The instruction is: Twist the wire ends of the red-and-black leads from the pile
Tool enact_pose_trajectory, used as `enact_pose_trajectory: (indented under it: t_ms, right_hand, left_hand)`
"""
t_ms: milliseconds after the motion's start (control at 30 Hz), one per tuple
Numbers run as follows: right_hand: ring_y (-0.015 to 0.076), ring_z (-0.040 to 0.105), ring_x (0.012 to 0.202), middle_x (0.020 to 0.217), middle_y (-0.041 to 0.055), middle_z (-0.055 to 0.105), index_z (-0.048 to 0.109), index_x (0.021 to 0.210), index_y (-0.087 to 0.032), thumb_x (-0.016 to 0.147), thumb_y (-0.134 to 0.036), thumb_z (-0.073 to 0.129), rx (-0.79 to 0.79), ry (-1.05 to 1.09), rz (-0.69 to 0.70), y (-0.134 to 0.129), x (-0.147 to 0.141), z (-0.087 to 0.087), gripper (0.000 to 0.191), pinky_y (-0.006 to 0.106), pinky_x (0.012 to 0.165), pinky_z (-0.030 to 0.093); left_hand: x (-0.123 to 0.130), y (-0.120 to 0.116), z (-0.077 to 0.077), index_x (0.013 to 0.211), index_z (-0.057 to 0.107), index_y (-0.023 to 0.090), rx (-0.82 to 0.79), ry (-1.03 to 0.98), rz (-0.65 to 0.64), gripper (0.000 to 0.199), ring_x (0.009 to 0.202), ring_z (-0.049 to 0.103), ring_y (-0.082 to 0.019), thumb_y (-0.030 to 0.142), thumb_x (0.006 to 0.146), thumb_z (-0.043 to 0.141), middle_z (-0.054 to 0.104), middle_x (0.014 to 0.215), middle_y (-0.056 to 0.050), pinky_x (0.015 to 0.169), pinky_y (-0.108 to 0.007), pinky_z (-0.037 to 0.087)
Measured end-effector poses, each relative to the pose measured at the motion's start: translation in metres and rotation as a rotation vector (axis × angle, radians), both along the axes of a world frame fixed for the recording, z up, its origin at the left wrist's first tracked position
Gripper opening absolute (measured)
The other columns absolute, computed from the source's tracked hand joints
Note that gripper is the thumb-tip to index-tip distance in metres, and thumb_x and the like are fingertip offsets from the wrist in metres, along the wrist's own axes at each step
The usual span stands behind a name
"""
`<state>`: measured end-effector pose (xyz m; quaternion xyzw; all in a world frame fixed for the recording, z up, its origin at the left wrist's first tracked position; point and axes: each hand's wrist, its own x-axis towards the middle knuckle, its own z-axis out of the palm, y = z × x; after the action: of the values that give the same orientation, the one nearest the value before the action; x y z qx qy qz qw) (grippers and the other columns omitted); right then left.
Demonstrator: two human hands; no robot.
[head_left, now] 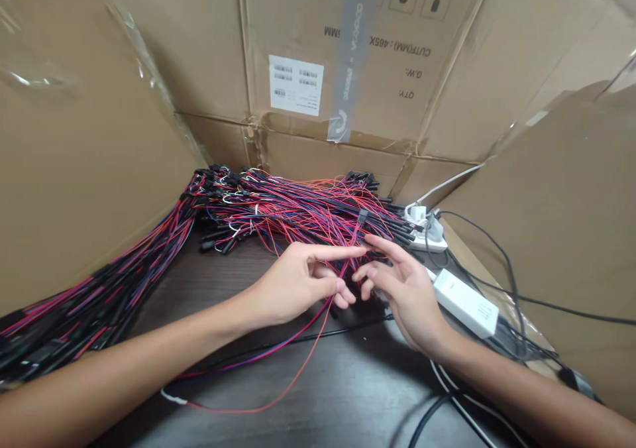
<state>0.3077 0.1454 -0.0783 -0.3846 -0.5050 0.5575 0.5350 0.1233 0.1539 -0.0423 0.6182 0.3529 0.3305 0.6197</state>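
Observation:
My left hand [298,282] is closed on a wire harness [298,333] of red, blue and dark wires, pinched between the thumb and the curled fingers. Its index finger points straight out to the right. Upward from the grip the wires run to a small black connector [363,217], which stands in front of the wire pile. Close by on the right is my right hand [405,289], its fingers bent and apart, with nothing visible held in them. The two index fingertips meet or nearly meet. Below, a loose red wire [278,398] with a white end curves over the table.
Behind my hands lies a large pile of wire harnesses [298,203]; another bundle [114,289] spreads down the left side. At right are a power strip [431,241], a white adapter box [466,302] and several cables. Cardboard walls [209,50] enclose the dark table [348,382].

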Motion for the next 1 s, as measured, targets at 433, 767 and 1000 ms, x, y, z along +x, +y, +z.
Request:
enact_pose_trajectory:
  t_ms: [433,767,1000]
  right_hand:
    - [0.0086,0.053,0.048,0.061,-0.0004,0.063,0.066,0.092,-0.017,0.079,-0.026,0.066,0.048,-0.112,0.082,-0.004,0.0,-0.002,0.016,0.021,0.047,0.042]
    - [0.0101,0.055,0.052,0.06,0.0,0.062,0.062,0.078,-0.015,0.075,-0.026,0.069,0.042,-0.188,0.19,-0.007,-0.004,0.009,0.013,0.022,0.047,0.04]
    - [0.0076,0.051,0.048,0.059,0.0002,0.061,0.062,0.072,-0.014,0.074,-0.027,0.071,-0.049,-0.094,0.24,-0.01,-0.006,0.01,0.016,0.02,0.045,0.036]
  left_hand:
    - [0.0,0.001,-0.005,0.13,0.056,0.013,0.017,0.029,0.039,0.055,0.064,0.07,-0.013,0.003,0.076,0.056,0.074,0.07,-0.005,0.07,-0.026,0.055]
    - [0.005,-0.009,-0.009,0.131,0.055,0.011,0.006,-0.028,0.017,0.052,0.063,0.068,-0.012,0.009,0.079,0.061,0.072,0.068,-0.004,0.068,-0.025,0.054]
    - [0.008,-0.012,-0.01,0.133,0.053,0.012,0.032,-0.007,-0.009,0.055,0.067,0.067,-0.014,0.012,0.079,0.062,0.073,0.079,-0.008,0.07,-0.029,0.055]
